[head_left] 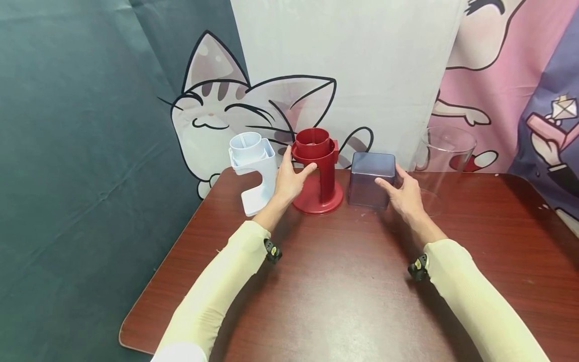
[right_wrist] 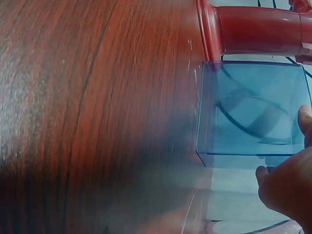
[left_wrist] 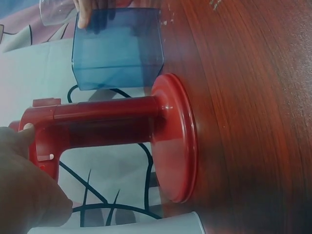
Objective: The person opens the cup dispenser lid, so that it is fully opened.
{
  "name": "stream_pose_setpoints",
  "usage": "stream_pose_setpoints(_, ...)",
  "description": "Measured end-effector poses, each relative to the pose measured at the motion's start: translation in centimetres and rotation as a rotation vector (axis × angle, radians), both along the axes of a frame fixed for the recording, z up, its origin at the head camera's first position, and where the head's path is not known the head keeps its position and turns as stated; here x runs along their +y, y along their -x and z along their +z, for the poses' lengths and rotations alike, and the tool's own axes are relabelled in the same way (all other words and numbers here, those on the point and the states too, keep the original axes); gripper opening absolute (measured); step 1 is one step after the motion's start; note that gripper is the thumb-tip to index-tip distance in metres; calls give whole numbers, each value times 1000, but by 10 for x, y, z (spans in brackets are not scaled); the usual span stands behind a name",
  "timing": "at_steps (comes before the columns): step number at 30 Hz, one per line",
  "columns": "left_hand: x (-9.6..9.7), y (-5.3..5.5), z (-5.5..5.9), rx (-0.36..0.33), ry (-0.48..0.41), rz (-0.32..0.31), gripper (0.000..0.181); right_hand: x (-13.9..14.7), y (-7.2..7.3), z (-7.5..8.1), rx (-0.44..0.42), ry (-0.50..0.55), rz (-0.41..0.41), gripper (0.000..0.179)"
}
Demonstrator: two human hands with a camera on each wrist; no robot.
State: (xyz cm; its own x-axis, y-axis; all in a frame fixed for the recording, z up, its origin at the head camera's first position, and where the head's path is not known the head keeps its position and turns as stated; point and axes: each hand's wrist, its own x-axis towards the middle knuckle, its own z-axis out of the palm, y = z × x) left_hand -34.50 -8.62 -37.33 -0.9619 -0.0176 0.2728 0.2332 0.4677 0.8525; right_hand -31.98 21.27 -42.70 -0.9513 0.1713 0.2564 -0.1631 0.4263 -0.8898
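Observation:
A red stand (head_left: 326, 185) with a round base and a cup-shaped top rises at the back of the table. My left hand (head_left: 288, 182) grips its upper part from the left, the thumb (left_wrist: 28, 130) across the front; the other fingers are mostly hidden. To the right is a see-through blue square box (head_left: 367, 188), its flat closed face upward. My right hand (head_left: 406, 197) holds the box by its right side, with the thumb (right_wrist: 305, 117) on the near face and the fingers around the right edge.
A white holder (head_left: 268, 176) with a cup-shaped top stands left of the red stand. Right of the box is a tall clear cylinder (head_left: 448, 173). The brown wooden table (head_left: 334, 281) meets a cartoon-printed cloth (head_left: 289, 55) behind.

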Motion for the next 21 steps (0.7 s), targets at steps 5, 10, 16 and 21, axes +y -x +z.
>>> stream_pose_setpoints(5, -10, -4, -5, -31, 11, -29, 97, 2, -5, 2, -9, 6, -10, 85)
stream_pose_setpoints(10, -30, -13, -16, -49, 32, -82, 98, 7, -17, 3, -33, -36, 9, 92)
stream_pose_setpoints(16, -54, -29, -24, -38, 44, -176, 95, 18, -38, 5, -40, -93, 43, 93)
stream_pose_setpoints(21, -69, -42, -26, -33, 55, -211, 92, 26, -52, 9, 11, -70, 39, 82)
